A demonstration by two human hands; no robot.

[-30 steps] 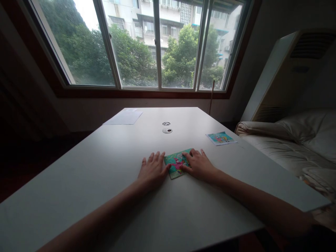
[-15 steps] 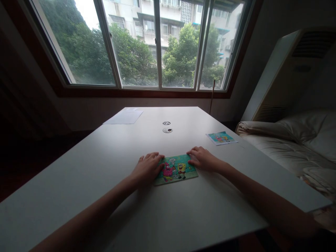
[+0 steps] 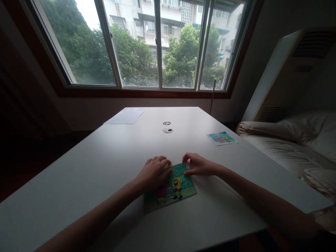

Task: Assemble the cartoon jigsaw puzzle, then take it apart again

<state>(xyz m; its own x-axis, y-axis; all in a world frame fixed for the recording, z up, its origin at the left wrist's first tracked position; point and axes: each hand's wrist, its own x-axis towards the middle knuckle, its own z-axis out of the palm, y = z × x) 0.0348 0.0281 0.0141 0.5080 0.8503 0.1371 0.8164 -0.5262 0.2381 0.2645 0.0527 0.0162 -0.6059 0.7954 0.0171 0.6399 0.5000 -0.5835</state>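
A rectangular jigsaw puzzle (image 3: 181, 189) with cartoon characters on a teal background lies on the white table (image 3: 110, 154), turned a little. My left hand (image 3: 154, 171) is over its upper left part, thumb on the picture and fingers bent at the far edge, covering some of the characters. At the upper right corner, my right hand (image 3: 198, 165) holds the puzzle, thumb on top and index finger curled at the far edge. The yellow square character shows uncovered between the hands.
A small sheet with a similar cartoon picture (image 3: 222, 138) lies toward the right edge. White paper (image 3: 125, 116) rests at the far left. Two round inserts (image 3: 167, 130) are set in the tabletop. A pale sofa (image 3: 278, 140) stands to the right.
The puzzle has come nearer to me and slightly left, and has tilted more. Both hands moved with it, and my left hand covers more of the picture.
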